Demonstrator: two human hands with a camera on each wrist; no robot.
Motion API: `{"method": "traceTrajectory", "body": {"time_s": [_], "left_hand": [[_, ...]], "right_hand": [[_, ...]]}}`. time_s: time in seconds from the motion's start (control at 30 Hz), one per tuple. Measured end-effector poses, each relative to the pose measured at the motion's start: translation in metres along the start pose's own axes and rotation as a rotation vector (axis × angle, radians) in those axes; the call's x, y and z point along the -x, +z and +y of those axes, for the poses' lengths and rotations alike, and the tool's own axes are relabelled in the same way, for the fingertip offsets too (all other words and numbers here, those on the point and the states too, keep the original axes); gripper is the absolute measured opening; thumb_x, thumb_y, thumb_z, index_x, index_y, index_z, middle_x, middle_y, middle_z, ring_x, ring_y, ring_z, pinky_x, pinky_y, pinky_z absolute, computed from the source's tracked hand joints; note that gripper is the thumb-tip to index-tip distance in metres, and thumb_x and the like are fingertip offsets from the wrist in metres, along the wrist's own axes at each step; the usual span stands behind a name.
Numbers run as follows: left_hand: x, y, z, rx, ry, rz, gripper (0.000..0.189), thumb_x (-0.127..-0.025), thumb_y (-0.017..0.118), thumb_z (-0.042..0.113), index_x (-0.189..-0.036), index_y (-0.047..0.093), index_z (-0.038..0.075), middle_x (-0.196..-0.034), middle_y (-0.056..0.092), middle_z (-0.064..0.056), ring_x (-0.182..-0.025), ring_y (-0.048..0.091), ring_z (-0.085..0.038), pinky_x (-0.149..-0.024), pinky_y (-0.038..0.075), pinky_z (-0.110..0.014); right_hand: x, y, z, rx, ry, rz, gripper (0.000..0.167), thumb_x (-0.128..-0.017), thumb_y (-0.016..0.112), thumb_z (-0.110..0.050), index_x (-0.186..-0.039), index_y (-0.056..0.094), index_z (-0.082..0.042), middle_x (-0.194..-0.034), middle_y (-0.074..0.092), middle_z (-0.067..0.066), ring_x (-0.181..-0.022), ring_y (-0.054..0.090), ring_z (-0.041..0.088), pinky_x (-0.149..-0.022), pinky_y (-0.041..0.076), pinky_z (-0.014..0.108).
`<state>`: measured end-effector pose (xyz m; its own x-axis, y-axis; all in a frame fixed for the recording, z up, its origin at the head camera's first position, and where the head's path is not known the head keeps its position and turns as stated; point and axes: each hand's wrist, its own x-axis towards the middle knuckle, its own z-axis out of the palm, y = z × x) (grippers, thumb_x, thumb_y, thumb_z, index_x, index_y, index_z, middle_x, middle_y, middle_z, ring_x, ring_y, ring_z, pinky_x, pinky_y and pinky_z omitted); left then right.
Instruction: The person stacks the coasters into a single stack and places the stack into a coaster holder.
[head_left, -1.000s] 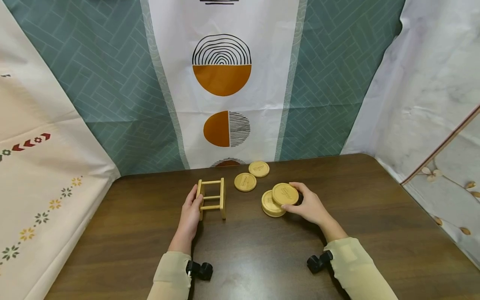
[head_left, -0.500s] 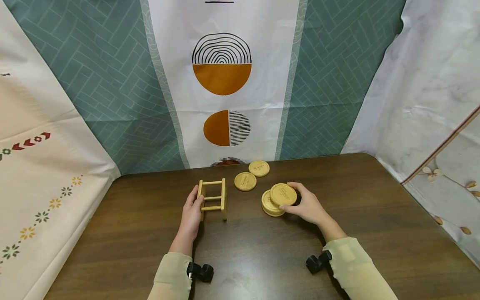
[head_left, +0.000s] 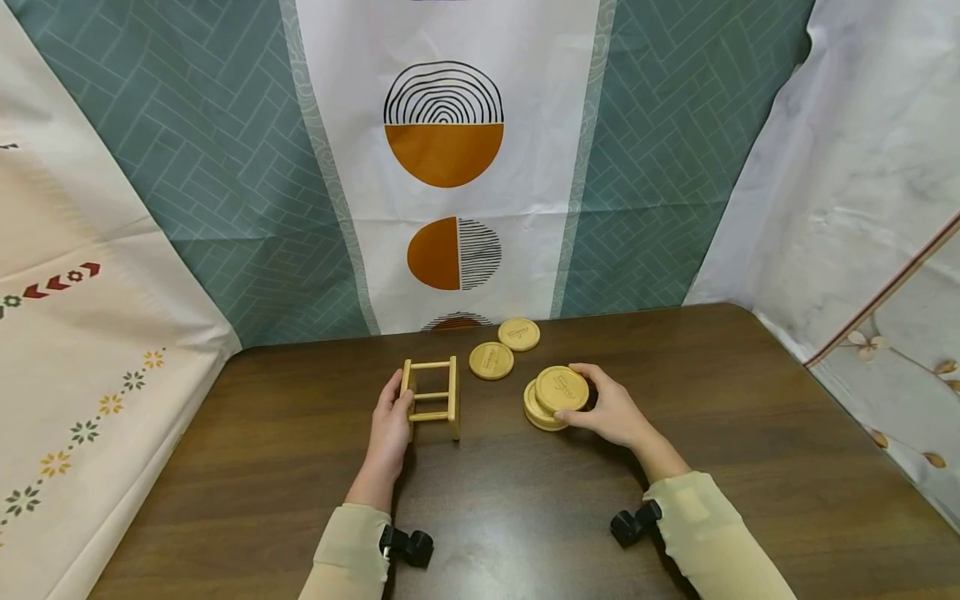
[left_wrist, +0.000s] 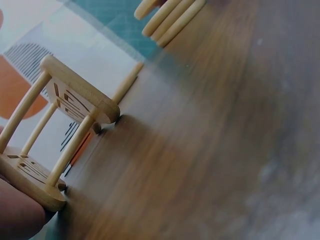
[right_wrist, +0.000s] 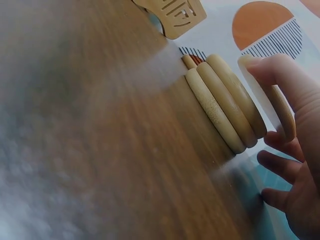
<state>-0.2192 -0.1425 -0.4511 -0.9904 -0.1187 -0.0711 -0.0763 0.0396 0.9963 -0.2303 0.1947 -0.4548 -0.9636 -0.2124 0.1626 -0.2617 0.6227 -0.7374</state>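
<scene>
My left hand grips the left side of a small wooden coaster rack, which has slotted end panels and round rods. In the left wrist view the rack has its lower edge at the tabletop, and no coaster sits in it. Between thumb and fingers, my right hand holds a round wooden coaster with an engraved mark. Just below lies a stack of three coasters. The right wrist view has a narrow gap between the held coaster and the stack.
Two more coasters lie flat near the table's back edge, a nearer one and a farther one. The dark wooden table meets a patterned cloth at the back. Light cloths hang at both sides.
My left hand and the rack have shifted slightly to the right. The right hand, with its coaster, has moved a little left over the stack.
</scene>
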Motion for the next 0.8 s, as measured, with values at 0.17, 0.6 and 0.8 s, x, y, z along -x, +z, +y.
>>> {"method": "traceTrajectory", "body": {"time_s": [0.17, 0.6, 0.8], "left_hand": [[0.0014, 0.0018, 0.0002, -0.012, 0.007, 0.013, 0.052, -0.101, 0.035, 0.014, -0.151, 0.021, 0.009, -0.156, 0.022, -0.013, -0.144, 0.018, -0.028, -0.116, 0.018, -0.047], [0.0021, 0.0035, 0.0033, -0.024, 0.01, 0.009, 0.051, -0.101, 0.034, 0.014, -0.151, 0.021, 0.009, -0.155, 0.023, -0.014, -0.143, 0.02, -0.029, -0.115, 0.018, -0.048], [0.0022, 0.0037, 0.0034, -0.011, 0.01, 0.015, 0.051, -0.101, 0.034, 0.014, -0.151, 0.021, 0.009, -0.155, 0.023, -0.013, -0.143, 0.02, -0.028, -0.116, 0.018, -0.047]], "right_hand": [[-0.001, 0.0023, -0.0013, 0.003, -0.015, -0.008, 0.087, -0.07, 0.081, -0.042, -0.139, 0.042, -0.007, -0.136, 0.05, 0.013, -0.125, 0.047, 0.033, -0.1, 0.038, 0.055], [-0.0023, 0.0061, -0.0042, 0.012, -0.009, -0.031, 0.087, -0.069, 0.081, -0.044, -0.138, 0.042, -0.009, -0.137, 0.05, 0.012, -0.128, 0.045, 0.034, -0.101, 0.037, 0.056], [-0.0032, 0.0085, -0.0046, 0.021, -0.008, -0.042, 0.088, -0.069, 0.081, -0.045, -0.138, 0.042, -0.009, -0.137, 0.05, 0.012, -0.128, 0.045, 0.034, -0.102, 0.036, 0.056]]}}
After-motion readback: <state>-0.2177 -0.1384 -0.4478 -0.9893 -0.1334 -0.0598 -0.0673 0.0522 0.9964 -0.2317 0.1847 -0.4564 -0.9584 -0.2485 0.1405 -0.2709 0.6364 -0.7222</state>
